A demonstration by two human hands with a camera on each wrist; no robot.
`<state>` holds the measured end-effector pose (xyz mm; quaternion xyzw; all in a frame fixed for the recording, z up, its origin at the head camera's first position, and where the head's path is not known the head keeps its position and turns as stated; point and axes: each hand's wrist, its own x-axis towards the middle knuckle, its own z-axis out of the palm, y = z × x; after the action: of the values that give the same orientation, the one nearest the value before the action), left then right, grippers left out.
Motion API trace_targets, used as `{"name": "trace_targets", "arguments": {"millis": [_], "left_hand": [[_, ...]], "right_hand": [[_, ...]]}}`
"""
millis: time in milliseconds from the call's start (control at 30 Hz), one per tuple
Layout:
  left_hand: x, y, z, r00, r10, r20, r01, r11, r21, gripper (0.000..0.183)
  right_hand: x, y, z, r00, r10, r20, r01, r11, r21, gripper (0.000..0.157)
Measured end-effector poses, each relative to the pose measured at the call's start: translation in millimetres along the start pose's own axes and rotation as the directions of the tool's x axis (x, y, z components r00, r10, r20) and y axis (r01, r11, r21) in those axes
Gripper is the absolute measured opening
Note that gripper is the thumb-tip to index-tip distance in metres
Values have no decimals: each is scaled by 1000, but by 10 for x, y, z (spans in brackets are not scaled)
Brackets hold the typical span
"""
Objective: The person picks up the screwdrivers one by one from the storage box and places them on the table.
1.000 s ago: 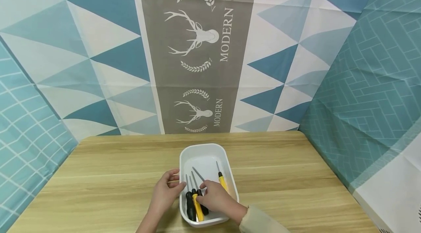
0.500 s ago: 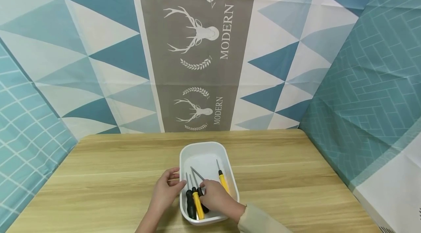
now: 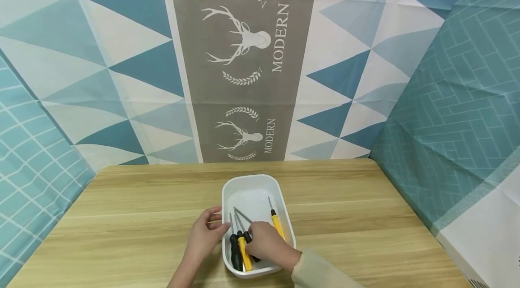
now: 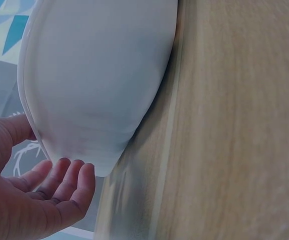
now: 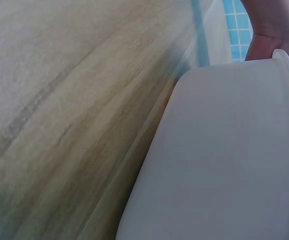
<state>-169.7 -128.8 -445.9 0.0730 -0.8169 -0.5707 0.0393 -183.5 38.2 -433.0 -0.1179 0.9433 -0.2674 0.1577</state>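
Observation:
A white plastic tray [image 3: 256, 195] stands on the table with screwdrivers in it. My left hand [image 3: 205, 234] holds its left side, the thumb over the rim and the fingers along the outer wall, as the left wrist view also shows. Inside the tray my right hand [image 3: 268, 240] grips a screwdriver [image 3: 243, 215]; its metal shaft points up and left, and its handle is hidden by the hand. To the left lie a black-handled screwdriver [image 3: 236, 254], a yellow-handled one [image 3: 245, 255] and another black-handled one [image 3: 256, 259], partly covered by the right hand.
Against the tray's right side lies a yellow screwdriver [image 3: 277, 224] with a black collar. The wooden table [image 3: 154, 216] reaches back to a patterned cloth wall [image 3: 243, 76]. The tray's outer wall [image 5: 224, 150] fills much of the right wrist view.
The shaft of the screwdriver in my right hand has swung slightly left, across the tips of the others. My left hand stays on the tray.

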Motion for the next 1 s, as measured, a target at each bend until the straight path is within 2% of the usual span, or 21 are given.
{"name": "trace_targets", "arguments": {"millis": [267,467,767,1000], "left_hand": [[-3,37,-8,1000,-2,0,2,1000,3,49],[2,32,-6,1000,-1,0,1,1000,1,50],[12,29,8,1000,-15,-1,15,1000,4,49],[-2,26,21,1000,-18,-4,18,1000,11,49]], "right_hand": [[-34,1,0,998,-41,-50,39,999,-37,9],[-54,-7,-9,995,-79,-67,75,995,-62,19],[-40,-23,-6,998,-29,-56,27,999,-33,20],[-36,3,14,997,-32,-64,31,999,-15,25]]}}
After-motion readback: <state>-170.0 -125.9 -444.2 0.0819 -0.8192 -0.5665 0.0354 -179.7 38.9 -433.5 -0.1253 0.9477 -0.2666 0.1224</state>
